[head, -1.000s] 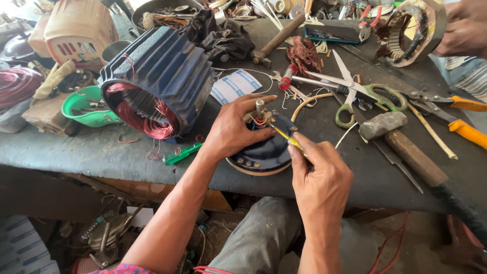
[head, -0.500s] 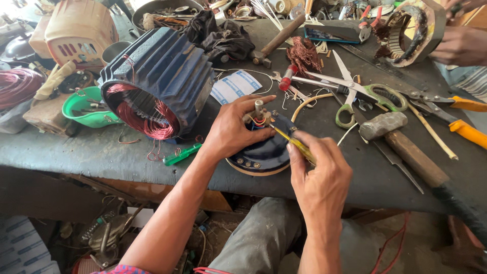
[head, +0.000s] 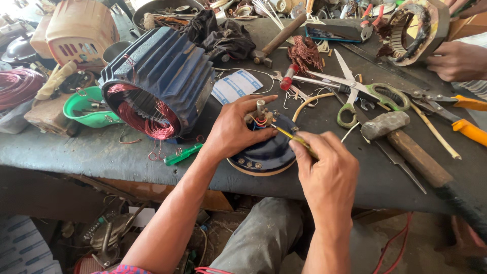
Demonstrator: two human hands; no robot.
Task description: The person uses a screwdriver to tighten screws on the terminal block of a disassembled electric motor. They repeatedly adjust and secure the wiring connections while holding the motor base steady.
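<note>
The left hand point(head: 236, 129) lies spread over the round dark-blue motor end cover point(head: 264, 152), fingers curled about the short metal shaft and small coil point(head: 259, 115) at its middle; the right hand point(head: 324, 170) pinches a thin yellow-handled tool point(head: 293, 137) whose tip meets the coil wires; the cover sits at the near edge of the dark workbench point(head: 76, 152), its rim seeming to reach just past that edge; a firm push of the tool could, I judge, tip or slide it off toward the lap, or the tip could skid off the wire into the left fingers; the fine wire might also nick or snap under levering; open room is scant; the big blue finned stator housing point(head: 162, 76) crowds the left side, the green-handled scissors point(head: 365, 91) and a hammer point(head: 406, 147) lie near on the right, a green bowl point(head: 89, 109) stands toward the left edge; another person's hand point(head: 456, 61) works at the far right corner
</note>
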